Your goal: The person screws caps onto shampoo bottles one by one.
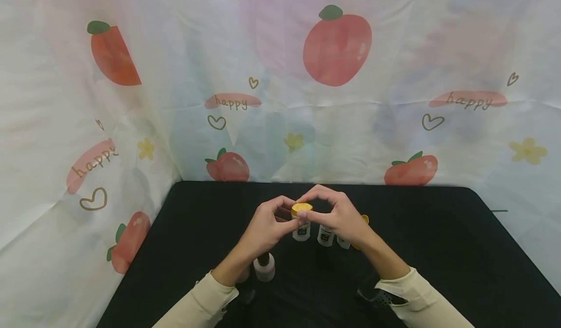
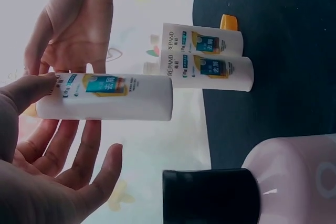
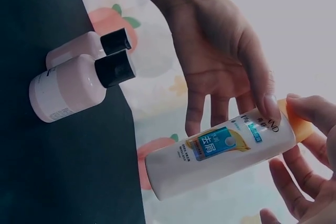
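A white shampoo bottle [image 1: 301,232] with a yellow cap [image 1: 301,208] is held above the black table. My left hand [image 1: 265,227] grips the bottle's upper body between thumb and fingers. On the cap, my right hand [image 1: 341,215] pinches with thumb and fingertips. The right wrist view shows the held bottle [image 3: 220,156] tilted in that frame, its label facing the camera and the cap [image 3: 298,121] at the right fingers. Two similar white bottles [image 2: 210,70] with their necks bare stand beyond, partly behind the right hand in the head view.
Two pink bottles [image 3: 71,90] with black caps stand near my left forearm; one is mostly hidden in the head view. A loose yellow cap [image 2: 229,22] lies beside the white bottles. Patterned cloth [image 1: 280,75] hangs behind and left of the black table [image 1: 210,221].
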The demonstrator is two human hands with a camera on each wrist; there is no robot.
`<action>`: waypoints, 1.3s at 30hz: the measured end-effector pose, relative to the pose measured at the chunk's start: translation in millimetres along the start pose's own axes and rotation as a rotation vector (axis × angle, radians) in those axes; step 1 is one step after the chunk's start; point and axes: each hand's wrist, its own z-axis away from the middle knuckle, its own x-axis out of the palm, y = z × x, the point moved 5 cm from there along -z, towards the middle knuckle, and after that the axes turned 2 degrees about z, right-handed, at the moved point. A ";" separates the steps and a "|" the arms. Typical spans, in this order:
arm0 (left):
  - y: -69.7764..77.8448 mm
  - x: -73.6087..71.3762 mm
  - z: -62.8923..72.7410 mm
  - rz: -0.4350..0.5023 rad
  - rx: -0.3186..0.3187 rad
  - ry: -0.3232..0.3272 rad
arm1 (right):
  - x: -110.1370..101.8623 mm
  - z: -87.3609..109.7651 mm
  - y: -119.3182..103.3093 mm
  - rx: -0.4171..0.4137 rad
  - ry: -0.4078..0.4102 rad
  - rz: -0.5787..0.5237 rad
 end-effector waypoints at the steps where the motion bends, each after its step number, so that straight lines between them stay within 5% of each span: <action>1: -0.5 0.1 -0.1 -0.008 0.002 -0.004 | 0.3 0.4 0.5 0.001 -0.002 0.000; 16: -3.1 -2.0 4.4 -0.064 0.043 -0.014 | 4.8 2.4 2.4 -0.027 -0.032 0.044; 26: -11.0 0.9 7.3 -0.067 -0.057 -0.072 | 8.7 7.2 4.6 -0.053 -0.033 0.047; 39: -20.6 1.4 13.1 -0.062 -0.074 -0.110 | 20.3 13.3 11.3 -0.019 -0.035 0.020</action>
